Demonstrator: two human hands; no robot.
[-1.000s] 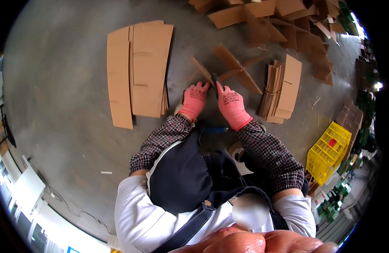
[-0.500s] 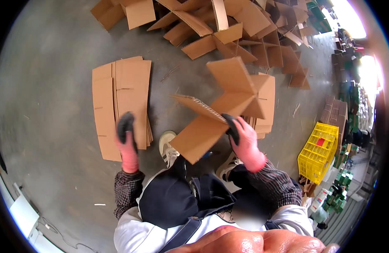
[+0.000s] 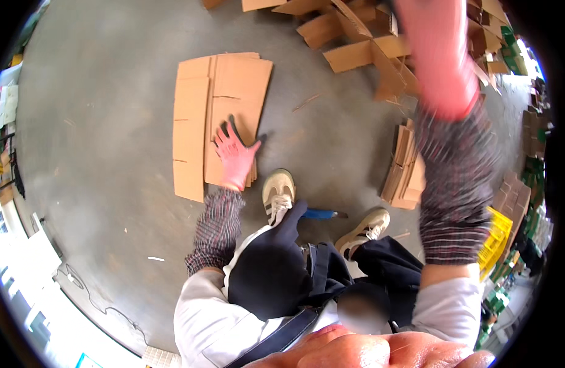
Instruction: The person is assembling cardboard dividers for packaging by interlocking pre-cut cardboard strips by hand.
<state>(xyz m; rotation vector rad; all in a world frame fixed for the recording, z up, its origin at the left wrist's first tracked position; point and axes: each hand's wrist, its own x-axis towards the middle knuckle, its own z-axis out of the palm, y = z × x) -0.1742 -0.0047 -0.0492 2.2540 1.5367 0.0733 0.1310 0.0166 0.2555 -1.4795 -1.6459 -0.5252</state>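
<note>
Brown flattened cardboard [image 3: 221, 116] lay on the grey concrete floor [image 3: 98, 153], a stack of several sheets with creased flap lines and notched edges. Its long axis ran away from the person, from near their feet toward the far pile of boxes [image 3: 368, 43], tilted slightly rightward at the far end. The left hand [image 3: 236, 156], in a pink glove with dark fingertips, rested flat on the near right part of the cardboard, fingers spread apart, clamped on nothing. The right hand [image 3: 439, 52], also in a pink glove, was raised high to the right of the cardboard, blurred; whether its grip was apart or together could not be told. A smaller stack of folded cardboard [image 3: 408, 165] sat well to the right of the flat sheets, and a pale shoe [image 3: 278, 193] stood just beside their near edge.
</note>
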